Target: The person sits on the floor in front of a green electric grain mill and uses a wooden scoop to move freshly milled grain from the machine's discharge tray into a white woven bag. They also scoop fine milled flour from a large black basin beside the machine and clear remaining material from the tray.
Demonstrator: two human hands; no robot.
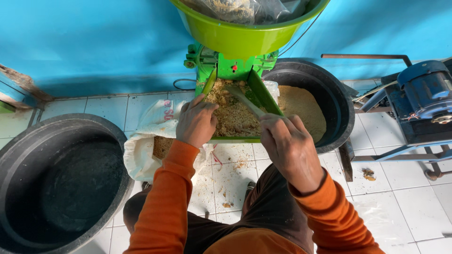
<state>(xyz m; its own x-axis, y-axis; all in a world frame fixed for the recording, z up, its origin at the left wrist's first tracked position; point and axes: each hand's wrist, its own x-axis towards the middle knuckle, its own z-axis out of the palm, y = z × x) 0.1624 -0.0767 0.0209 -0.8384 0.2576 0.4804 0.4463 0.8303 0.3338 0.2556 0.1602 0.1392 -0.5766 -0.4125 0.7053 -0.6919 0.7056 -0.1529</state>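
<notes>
The left hand (197, 123) lies flat on the crumbly brown meal (233, 115) in the green tray (263, 94), fingers loose and pressing down, gripping nothing. The right hand (287, 146) is clenched round a pale stick (245, 101) whose tip pokes into the meal up near the mill (221, 63). Above sits a lime green bowl (240, 35) with clear plastic bags (245, 8) in it. A white sack (148, 141) with red lettering slumps open under the tray's left edge. Behind the right hand a black tub (336, 101) holds tan powder; a second black tub (61, 183) stands on the tiled floor (405, 188), far left. A blue motor (426, 96) sits at right
</notes>
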